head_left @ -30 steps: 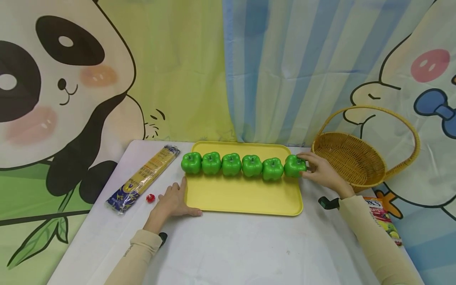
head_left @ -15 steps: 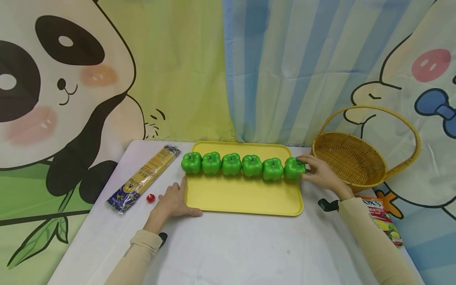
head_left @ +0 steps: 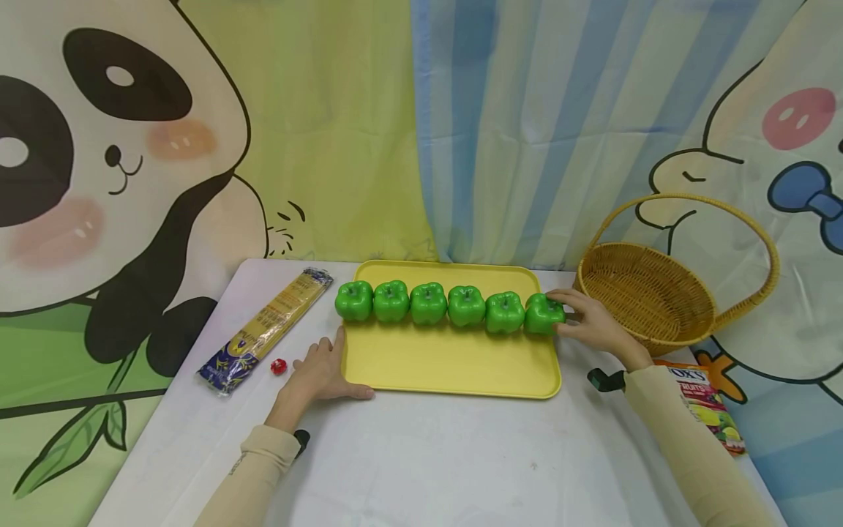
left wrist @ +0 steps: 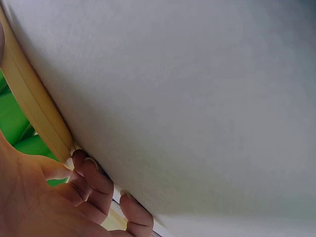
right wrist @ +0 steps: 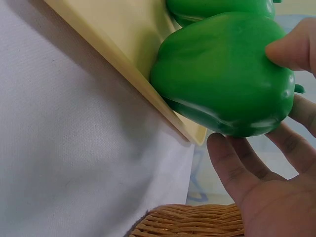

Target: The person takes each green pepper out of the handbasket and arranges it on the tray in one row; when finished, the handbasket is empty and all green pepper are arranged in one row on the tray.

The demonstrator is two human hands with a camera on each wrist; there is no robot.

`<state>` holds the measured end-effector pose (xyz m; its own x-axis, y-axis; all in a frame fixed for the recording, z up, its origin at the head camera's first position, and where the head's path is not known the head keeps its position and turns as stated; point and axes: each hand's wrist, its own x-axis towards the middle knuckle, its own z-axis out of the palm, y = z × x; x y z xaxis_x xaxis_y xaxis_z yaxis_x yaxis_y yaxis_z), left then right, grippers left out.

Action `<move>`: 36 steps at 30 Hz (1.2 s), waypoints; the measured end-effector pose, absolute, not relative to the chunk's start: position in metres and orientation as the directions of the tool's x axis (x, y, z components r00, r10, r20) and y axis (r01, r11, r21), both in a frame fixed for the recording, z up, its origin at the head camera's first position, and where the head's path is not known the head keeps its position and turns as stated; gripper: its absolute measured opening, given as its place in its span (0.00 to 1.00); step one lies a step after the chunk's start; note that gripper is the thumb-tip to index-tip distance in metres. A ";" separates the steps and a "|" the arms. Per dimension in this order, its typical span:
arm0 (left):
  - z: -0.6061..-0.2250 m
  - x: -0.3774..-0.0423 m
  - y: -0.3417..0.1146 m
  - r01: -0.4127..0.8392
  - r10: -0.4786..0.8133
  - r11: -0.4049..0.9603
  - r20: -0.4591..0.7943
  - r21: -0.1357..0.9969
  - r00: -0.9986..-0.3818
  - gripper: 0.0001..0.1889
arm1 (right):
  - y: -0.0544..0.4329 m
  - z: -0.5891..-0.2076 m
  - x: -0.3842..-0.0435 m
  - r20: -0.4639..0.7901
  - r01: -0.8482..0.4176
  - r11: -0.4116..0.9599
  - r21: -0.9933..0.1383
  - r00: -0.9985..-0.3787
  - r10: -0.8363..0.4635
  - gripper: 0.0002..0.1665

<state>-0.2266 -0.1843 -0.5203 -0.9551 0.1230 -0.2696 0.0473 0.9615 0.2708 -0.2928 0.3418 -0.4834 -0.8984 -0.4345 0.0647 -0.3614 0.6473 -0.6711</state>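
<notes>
A row of several green bell peppers (head_left: 428, 304) runs across the yellow tray (head_left: 448, 362) in the head view, the leftmost one overlapping the tray's left rim. My right hand (head_left: 598, 327) holds the rightmost bell pepper (head_left: 544, 315) from its right side. Seen from the right wrist, the thumb lies on one side of that pepper (right wrist: 222, 74) and the fingers on the other, close by the tray's rim (right wrist: 113, 59). At the tray's near left corner, my left hand (head_left: 321, 372) rests with thumb and index finger spread along two edges. The left wrist view shows its other fingers loosely bent beside the rim.
A wicker basket (head_left: 648, 293) with a tall handle stands right of the tray, close to my right hand. On the left lie a long pack of noodles (head_left: 266, 329) and a small red object (head_left: 279, 366). A colourful bag (head_left: 711, 410) is partly behind my right sleeve.
My right hand has shifted the rightmost bell pepper slightly toward me, more in line with its neighbour. The left hand and the tray look unmoved.
</notes>
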 end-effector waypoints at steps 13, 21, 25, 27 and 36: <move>-0.520 -0.225 -0.184 0.051 0.127 0.962 -0.275 0.267 -0.953 0.82 | 0.338 -0.482 -0.293 0.092 -0.394 0.659 -0.641 -0.891 -0.444 0.41; -0.520 -0.225 -0.184 0.052 0.126 0.963 -0.273 0.263 -0.954 0.81 | 0.338 -0.482 -0.293 0.088 -0.383 0.680 -0.625 -0.900 -0.426 0.44; -0.520 -0.225 -0.184 0.048 0.123 0.963 -0.277 0.265 -0.953 0.82 | 0.339 -0.481 -0.291 0.099 -0.376 0.683 -0.627 -0.907 -0.408 0.47; -0.519 -0.226 -0.184 0.046 0.123 0.963 -0.279 0.267 -0.952 0.82 | 0.340 -0.480 -0.289 0.106 -0.373 0.674 -0.638 -0.909 -0.403 0.47; -0.517 -0.229 -0.188 0.054 0.132 0.962 -0.283 0.268 -0.950 0.82 | 0.347 -0.478 -0.272 0.140 -0.329 0.733 -0.595 -0.941 -0.308 0.44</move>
<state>-0.2294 -0.1876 -0.5169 -0.9501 0.1322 -0.2826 0.0541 0.9619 0.2681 -0.2719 0.3473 -0.4782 -0.9409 -0.3081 0.1405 -0.3289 0.7332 -0.5952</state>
